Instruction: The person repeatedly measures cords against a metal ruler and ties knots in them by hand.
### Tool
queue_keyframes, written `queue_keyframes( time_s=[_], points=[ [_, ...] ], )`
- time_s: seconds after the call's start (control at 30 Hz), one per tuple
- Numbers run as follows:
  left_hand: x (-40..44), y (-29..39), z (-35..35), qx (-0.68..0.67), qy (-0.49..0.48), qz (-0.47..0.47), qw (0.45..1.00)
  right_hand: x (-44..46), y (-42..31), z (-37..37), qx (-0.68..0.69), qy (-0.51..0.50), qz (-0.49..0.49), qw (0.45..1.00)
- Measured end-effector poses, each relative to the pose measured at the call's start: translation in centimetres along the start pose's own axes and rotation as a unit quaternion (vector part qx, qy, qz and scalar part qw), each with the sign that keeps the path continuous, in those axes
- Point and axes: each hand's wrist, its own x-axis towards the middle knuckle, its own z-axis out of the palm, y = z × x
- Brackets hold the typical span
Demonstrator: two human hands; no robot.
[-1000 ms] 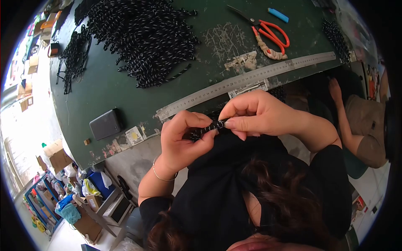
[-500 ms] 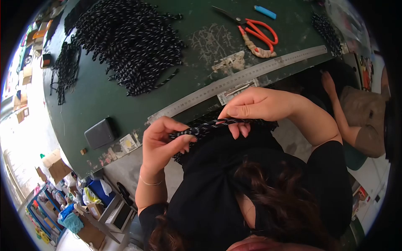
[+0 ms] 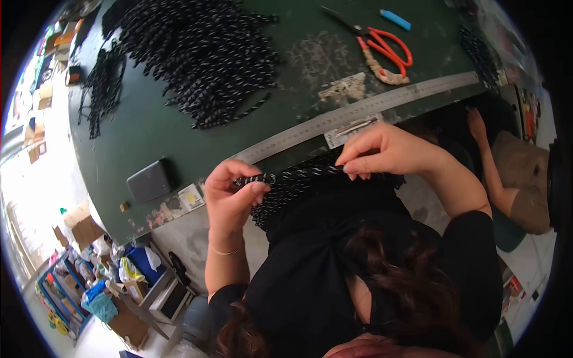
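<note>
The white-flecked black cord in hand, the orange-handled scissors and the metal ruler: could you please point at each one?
white-flecked black cord (image 3: 307, 173): head view, on its middle stretch
orange-handled scissors (image 3: 358, 28): head view, on the pivot
metal ruler (image 3: 352, 112): head view, mid-length

Held cord (image 3: 304, 173): braided textile, matt, with a finely ribbed surface. Heaped cords (image 3: 209, 65): similar braided fibre, lumpy in the mass. Bench (image 3: 155, 137): smooth, low-sheen top, rough and scuffed where the coating is worn. Ruler (image 3: 358, 111): smooth metal with a satin finish. Scissors (image 3: 391, 52): metal blades; handles of smooth, slightly glossy plastic, one partly bound in rough, matt wrapping. Slim blue object (image 3: 395, 19): smooth, apparently plastic. Dark case (image 3: 148, 182): matt, apparently plastic. Shirt (image 3: 310, 262): soft, matt cloth. Carton (image 3: 86, 230): matt cardboard. Bag (image 3: 507, 36): translucent, creased plastic film.
</note>
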Motion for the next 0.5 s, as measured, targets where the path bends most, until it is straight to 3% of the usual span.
queue_keyframes(
  time_s=[0.03,0.07,0.1,0.13,0.17,0.2,0.23,0.3,0.33,0.5],
  points=[
    [0.7,-0.7,0.0,0.004,0.008,0.005,1.0,0.2,0.1,0.3,0.011,0.01,0.001,1.0],
    [1.7,-1.7,0.2,-0.047,-0.033,0.078,0.995,0.6,0.3,0.8,0.008,0.002,-0.001,1.0],
    [2.2,-2.5,0.6,-0.098,-0.076,0.151,0.981,0.9,0.8,1.3,-0.08,-0.009,-0.062,0.995],
    [2.1,-2.7,2.1,-0.099,-0.072,0.157,0.98,1.1,1.1,1.6,-0.167,-0.019,-0.121,0.978],
    [2.1,-2.4,4.0,-0.142,-0.031,0.111,0.983,1.2,1.1,1.7,-0.254,-0.029,-0.179,0.95],
    [2.1,-2.4,4.5,-0.166,-0.012,0.088,0.982,1.4,0.6,1.7,-0.259,-0.031,-0.176,0.949],
    [2.1,-2.5,5.0,-0.191,0.007,0.065,0.979,1.8,-0.3,2.1,-0.318,0.037,-0.269,0.909],
    [2.4,-2.9,4.7,-0.173,-0.085,0.036,0.981,2.5,-2.1,3.0,-0.417,0.171,-0.436,0.779],
    [2.5,-3.1,4.7,-0.163,-0.131,0.022,0.978,2.7,-2.8,3.1,-0.421,0.172,-0.434,0.778],
    [1.9,-0.7,6.4,-0.077,-0.1,-0.064,0.99,3.8,-4.5,2.6,-0.501,0.106,-0.455,0.728]
  ],
)
